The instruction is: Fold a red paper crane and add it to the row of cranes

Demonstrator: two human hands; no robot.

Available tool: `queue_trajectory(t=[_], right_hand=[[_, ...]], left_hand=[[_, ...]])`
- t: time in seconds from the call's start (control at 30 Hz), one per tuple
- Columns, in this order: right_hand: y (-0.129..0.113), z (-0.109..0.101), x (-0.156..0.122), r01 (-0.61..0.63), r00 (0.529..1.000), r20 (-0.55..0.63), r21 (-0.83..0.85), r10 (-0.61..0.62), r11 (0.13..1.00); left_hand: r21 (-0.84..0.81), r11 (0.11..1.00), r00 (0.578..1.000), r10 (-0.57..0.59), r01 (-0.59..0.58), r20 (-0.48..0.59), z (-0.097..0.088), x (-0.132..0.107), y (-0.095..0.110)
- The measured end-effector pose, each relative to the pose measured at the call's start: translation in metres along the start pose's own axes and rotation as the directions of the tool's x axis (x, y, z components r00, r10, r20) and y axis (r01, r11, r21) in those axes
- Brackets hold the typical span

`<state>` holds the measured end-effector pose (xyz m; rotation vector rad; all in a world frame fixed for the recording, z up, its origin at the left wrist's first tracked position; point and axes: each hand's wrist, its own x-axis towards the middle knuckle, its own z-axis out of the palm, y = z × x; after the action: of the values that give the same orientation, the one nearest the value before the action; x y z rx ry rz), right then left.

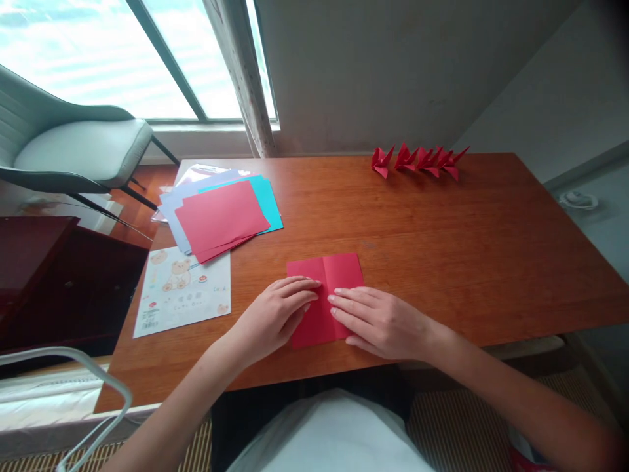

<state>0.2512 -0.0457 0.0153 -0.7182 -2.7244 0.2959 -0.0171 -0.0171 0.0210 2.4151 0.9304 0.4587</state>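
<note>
A red sheet of paper [341, 267] lies flat near the front edge of the wooden table, with a crease or fold line running down its middle. My left hand [282, 308] rests on the sheet's left half, fingers stretched toward the line. Across from it, my right hand [376, 321] lies flat on the right half, its fingers extended and slightly apart. The fingertips of both hands come close to the middle line without meeting. Neither hand grips the paper; parts of its left and right edges are hidden beneath them.
A fanned stack of red, blue and lavender paper [223, 216] lies at the left. Below it is a white sheet with a bear print [181, 295]. Several red folded paper cranes [425, 160] stand along the back of the table [442, 242]. A chair [83, 151] is by the window.
</note>
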Motion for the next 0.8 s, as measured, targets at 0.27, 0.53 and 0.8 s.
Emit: queue_trajectory(t=[0.27,0.53,0.8], right_hand=[[-0.017,0.004,-0.001,-0.17,0.983,0.077,0.021,0.168,0.985],[-0.056,0.018,-0.027,-0.22,0.975,0.0,0.043,0.22,0.975],[-0.039,0.01,-0.021,-0.281,0.901,-0.211,0.381,0.379,0.881]], left_hand=[[0.051,0.999,0.999,-0.004,0.002,0.036,-0.002,0.001,0.004],[0.048,0.998,0.995,0.036,-0.041,0.098,0.007,-0.02,0.016],[-0.285,0.954,0.992,-0.115,0.096,-0.052,0.002,-0.021,0.01]])
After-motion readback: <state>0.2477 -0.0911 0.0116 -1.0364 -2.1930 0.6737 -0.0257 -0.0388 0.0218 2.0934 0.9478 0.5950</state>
